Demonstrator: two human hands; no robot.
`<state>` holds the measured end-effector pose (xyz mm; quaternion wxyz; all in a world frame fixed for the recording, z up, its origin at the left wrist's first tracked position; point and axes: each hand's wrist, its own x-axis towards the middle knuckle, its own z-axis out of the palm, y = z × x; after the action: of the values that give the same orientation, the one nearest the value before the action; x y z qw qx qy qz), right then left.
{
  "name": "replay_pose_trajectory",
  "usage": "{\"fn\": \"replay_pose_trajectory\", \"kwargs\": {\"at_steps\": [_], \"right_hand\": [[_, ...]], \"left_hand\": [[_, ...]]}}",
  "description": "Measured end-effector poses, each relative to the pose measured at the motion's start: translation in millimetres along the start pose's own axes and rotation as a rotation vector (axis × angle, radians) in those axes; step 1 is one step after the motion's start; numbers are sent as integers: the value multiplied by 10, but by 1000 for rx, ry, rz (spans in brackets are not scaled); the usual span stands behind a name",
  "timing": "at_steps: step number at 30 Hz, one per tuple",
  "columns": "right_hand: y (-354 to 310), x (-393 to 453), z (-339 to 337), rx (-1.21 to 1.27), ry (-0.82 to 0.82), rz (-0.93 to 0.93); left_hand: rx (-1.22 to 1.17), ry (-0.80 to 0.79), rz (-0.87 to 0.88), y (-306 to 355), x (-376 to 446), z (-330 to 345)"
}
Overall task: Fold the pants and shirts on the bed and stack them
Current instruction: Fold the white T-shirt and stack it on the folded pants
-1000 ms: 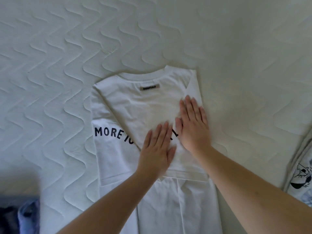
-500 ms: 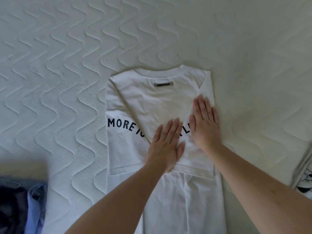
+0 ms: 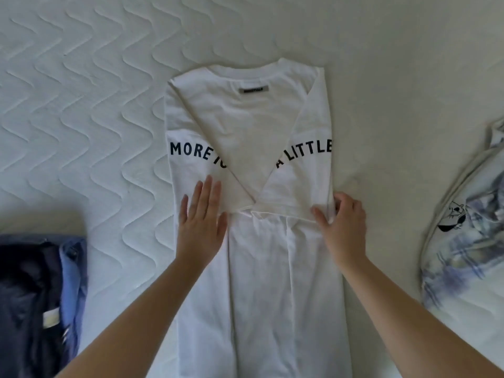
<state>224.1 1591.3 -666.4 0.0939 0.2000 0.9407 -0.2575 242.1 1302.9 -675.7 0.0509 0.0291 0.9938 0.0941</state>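
**White shirt lying half-folded in the middle of the bed**

The shirt [image 3: 253, 126] is lying flat at the centre of the bed [image 3: 81, 91], collar away from the person, both sides turned inward so their edges are meeting in a V over the back. Dark lettering is showing on the folded panels: "MORE TO" on the left, "A LITTLE" on the right. A small grey label [image 3: 254, 89] is sitting just under the collar.

The left hand [image 3: 201, 225] is resting flat on the left panel with fingers straight and released, holding nothing. The right hand [image 3: 341, 222] is pinching the shirt's right edge at the hem of the folded sleeve, fingers curled round the cloth.

A dark navy and blue pile [image 3: 41, 296] is lying at the lower left, well apart from the shirt. A printed garment [image 3: 463, 241], white with blue streaks and a black drawing, is lying at the right edge, also apart. Nothing is lying between either heap and the shirt.
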Motion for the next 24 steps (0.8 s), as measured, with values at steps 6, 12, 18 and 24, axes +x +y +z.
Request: {"fn": "replay_pose_trajectory", "kwargs": {"at_steps": [6,12,18,24], "right_hand": [[176,-517,-44,-2,-97,74],[467,-1155,-35,35,-131,97],[771,-1619,-93,209,-292,333],[959,-1859,-185,178,-497,379]], "left_hand": [[75,-78,3,-66,-1131,285],[46,-150,-15,95,-1952,465],[56,-184,75,125,-2549,479],[109,-260,104,121,-2902,407]]}}
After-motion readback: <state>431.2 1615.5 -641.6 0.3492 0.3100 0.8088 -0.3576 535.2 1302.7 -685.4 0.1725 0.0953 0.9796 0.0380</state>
